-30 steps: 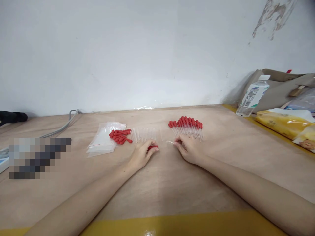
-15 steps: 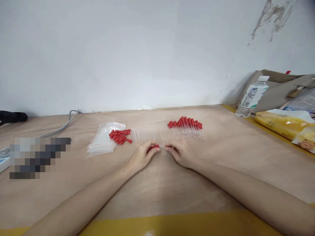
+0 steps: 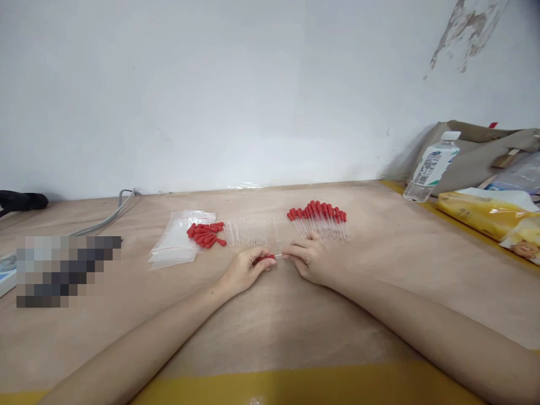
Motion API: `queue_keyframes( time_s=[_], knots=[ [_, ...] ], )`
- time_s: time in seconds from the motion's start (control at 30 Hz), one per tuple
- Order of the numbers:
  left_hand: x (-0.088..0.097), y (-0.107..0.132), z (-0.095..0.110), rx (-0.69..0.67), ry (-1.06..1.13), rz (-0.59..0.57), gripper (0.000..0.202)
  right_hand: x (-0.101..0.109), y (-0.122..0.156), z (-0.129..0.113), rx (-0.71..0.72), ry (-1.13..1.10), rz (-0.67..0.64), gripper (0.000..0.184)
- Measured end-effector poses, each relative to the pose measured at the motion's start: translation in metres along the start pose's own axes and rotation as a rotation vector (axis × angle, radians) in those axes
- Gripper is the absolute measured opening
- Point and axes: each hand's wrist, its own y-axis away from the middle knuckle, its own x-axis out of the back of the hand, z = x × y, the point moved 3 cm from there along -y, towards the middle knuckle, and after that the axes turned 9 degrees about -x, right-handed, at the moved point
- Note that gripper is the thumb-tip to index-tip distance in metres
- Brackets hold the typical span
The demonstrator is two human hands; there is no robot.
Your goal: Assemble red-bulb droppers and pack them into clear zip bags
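Note:
Between the finger and thumb of my left hand (image 3: 248, 269) is a red rubber dropper bulb (image 3: 266, 258). My right hand (image 3: 310, 260) pinches the clear glass tube (image 3: 279, 256) that sticks out of the bulb's open end; its far tip is hidden by the fingers. Beyond my hands, several loose clear tubes (image 3: 247, 232) lie in a row, with a pile of red bulbs (image 3: 206, 234) at their left. Farther right, a group of droppers with red bulbs fitted on their tubes (image 3: 318, 215) lies side by side.
Clear plastic bags (image 3: 172, 242) lie partly under the loose bulbs. At the right stand a water bottle (image 3: 430, 169) and a grey-beige bag (image 3: 468, 160), with a yellow package (image 3: 476, 209) in front. A grey cable (image 3: 107, 222) and a blurred-out object (image 3: 67, 273) are at the left.
Both hands have dropped slightly toward me with the bulb and tube. The fingers of my right hand have shifted their hold a little along the tube.

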Motion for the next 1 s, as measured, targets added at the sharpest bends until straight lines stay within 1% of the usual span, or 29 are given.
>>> queue_keyframes(
  time_s=[0.1, 0.17, 0.3, 0.4, 0.47, 0.63, 0.83, 1.0],
  knots=[
    [0.003, -0.001, -0.001, -0.026, -0.046, 0.082, 0.021, -0.004, 0.002, -0.006, 0.026, 0.074, 0.088, 0.023],
    [0.006, -0.002, 0.000, -0.065, -0.076, 0.118, 0.021, -0.005, 0.003, -0.006, 0.036, 0.039, 0.094, 0.023],
    [0.011, -0.003, 0.002, -0.146, -0.097, 0.094, 0.020, -0.007, 0.003, 0.005, 0.072, -0.095, 0.029, 0.021],
    [0.013, -0.004, 0.004, -0.215, -0.194, 0.069, 0.017, -0.005, 0.004, 0.013, 0.039, -0.084, 0.019, 0.021],
    [0.014, -0.005, 0.006, -0.234, -0.241, 0.054, 0.016, -0.002, 0.005, 0.014, 0.056, -0.040, 0.040, 0.022],
    [0.010, -0.004, 0.009, -0.191, -0.243, 0.030, 0.017, 0.002, 0.005, 0.010, 0.138, 0.011, 0.103, 0.022],
    [0.006, 0.004, 0.011, -0.103, -0.128, 0.055, 0.019, 0.001, 0.006, 0.005, 0.152, -0.032, 0.121, 0.022],
    [0.005, 0.006, 0.011, -0.103, -0.119, 0.067, 0.016, 0.003, 0.005, -0.003, 0.163, 0.007, 0.142, 0.024]
  ],
)
